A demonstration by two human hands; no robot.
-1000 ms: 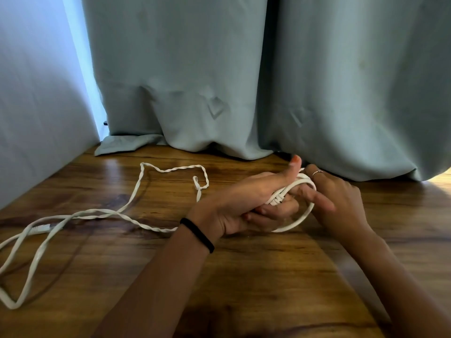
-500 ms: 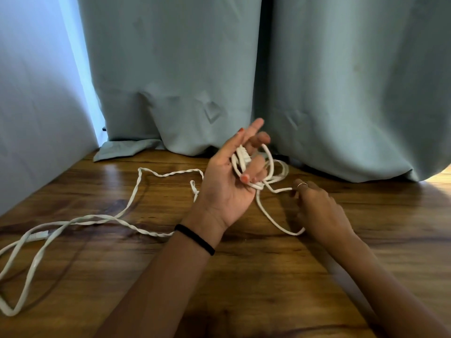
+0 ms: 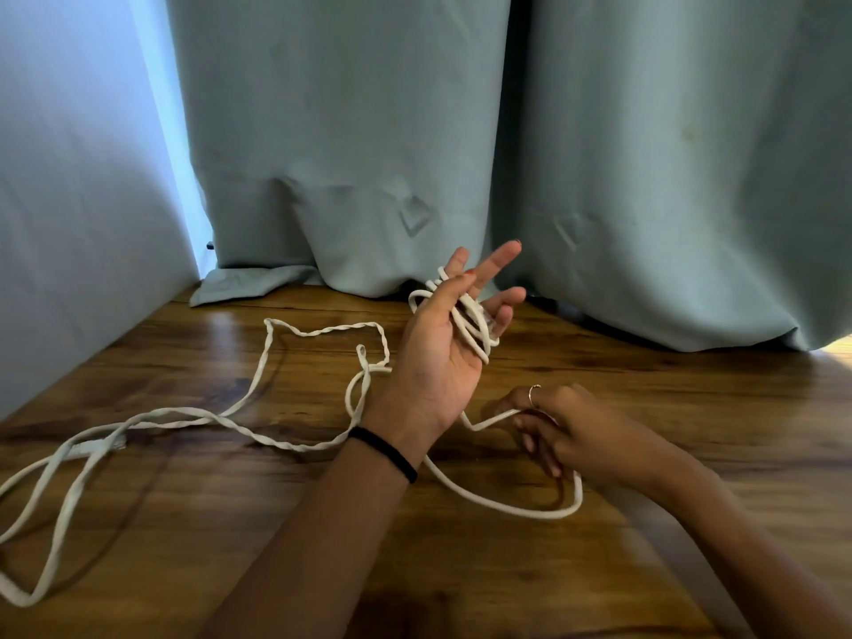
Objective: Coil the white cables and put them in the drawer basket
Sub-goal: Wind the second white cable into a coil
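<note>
1. Left hand (image 3: 438, 362) raised palm-up above the wooden floor (image 3: 461, 569), fingers spread and mostly straight, thumb laid across several turns of the white cable (image 3: 475, 332) wound round them; more opened out than half a second ago, when the fingers curled closer over the bundle.
2. Right hand (image 3: 567, 431) low and nearer the body than before, fingers curled, pinching a free stretch of the same cable just beside the left wrist; a second ago up against the left hand, pressed to the coil.
3. Between the two hands, a slack loop drawn out and lying on the floor below the right hand; larger than half a second ago, so likely the next turn being fed.
4. Remaining cable trailing left across the floor in long twisted loops, with a connector end (image 3: 99, 447) lying well apart from the hands.
5. Teal curtain (image 3: 645, 177) hanging behind, hem touching the floor.
6. Judged early in the task: only a few turns coiled, much length loose, no drawer basket in view.
7. Risk: with the fingers so open, turns sliding off before the next wrap lands.
</note>
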